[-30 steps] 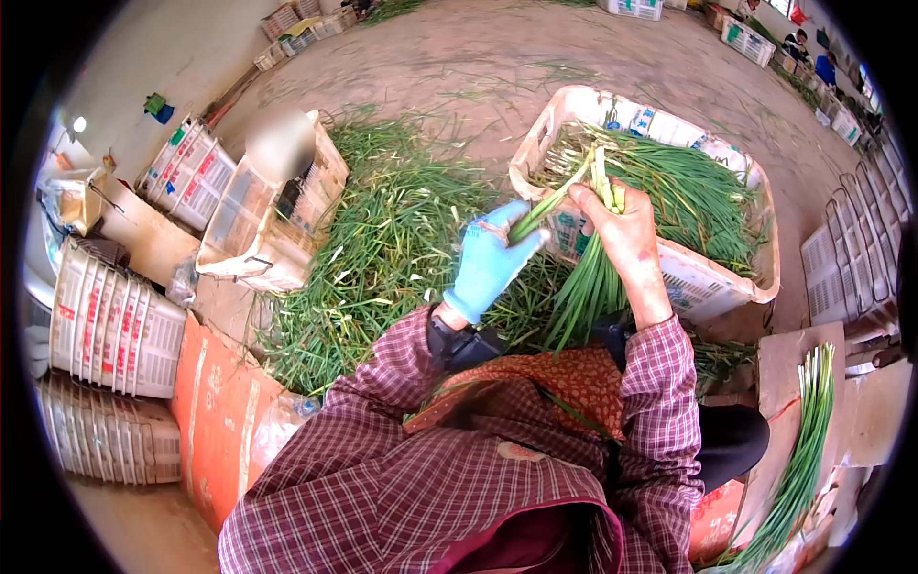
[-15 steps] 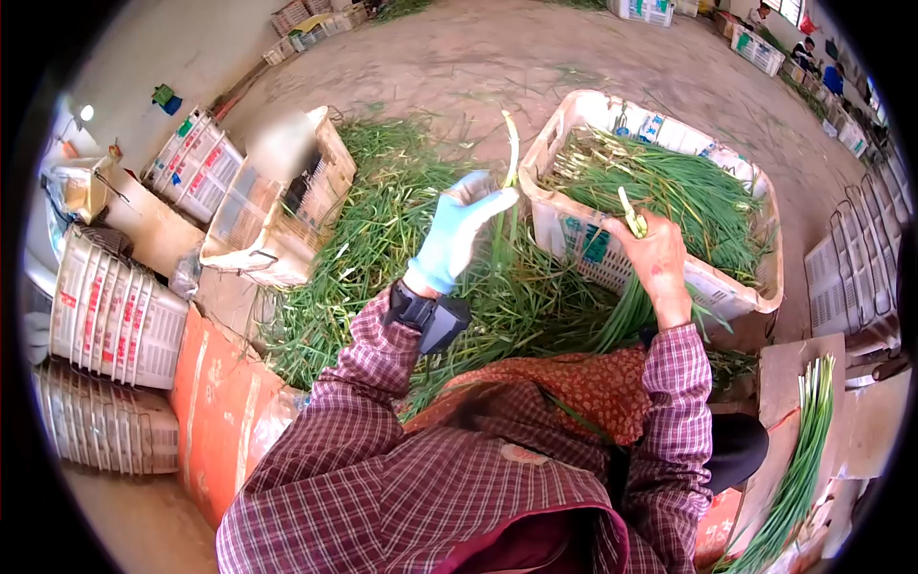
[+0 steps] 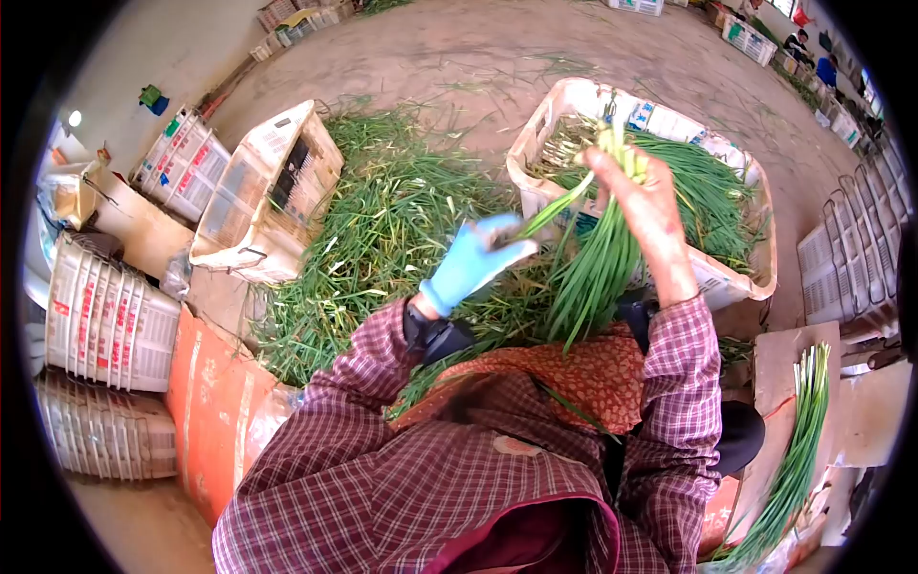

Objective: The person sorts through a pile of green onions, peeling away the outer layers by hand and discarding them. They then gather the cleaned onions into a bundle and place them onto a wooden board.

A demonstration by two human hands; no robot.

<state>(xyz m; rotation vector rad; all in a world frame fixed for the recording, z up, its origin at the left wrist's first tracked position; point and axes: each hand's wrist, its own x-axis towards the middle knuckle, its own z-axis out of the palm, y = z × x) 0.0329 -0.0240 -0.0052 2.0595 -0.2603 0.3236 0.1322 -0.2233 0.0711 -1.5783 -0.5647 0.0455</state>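
Bunch of green stalks (image 3: 598, 258) held upright in bare right hand (image 3: 643, 206), gripped near pale yellowish root ends, which stick out above the fist. Long, thin, fresh green leaves hanging down below the hand, spreading a little, tips reaching near the orange cloth on the lap. Bunch raised in front of the white crate's near wall.

One single stalk (image 3: 555, 206) pinched at its lower part by blue-gloved left hand (image 3: 473, 260), slanting up and to the right toward the bunch top. Pale green, slightly curved, upper end touching or just beside the root ends; cannot tell which.
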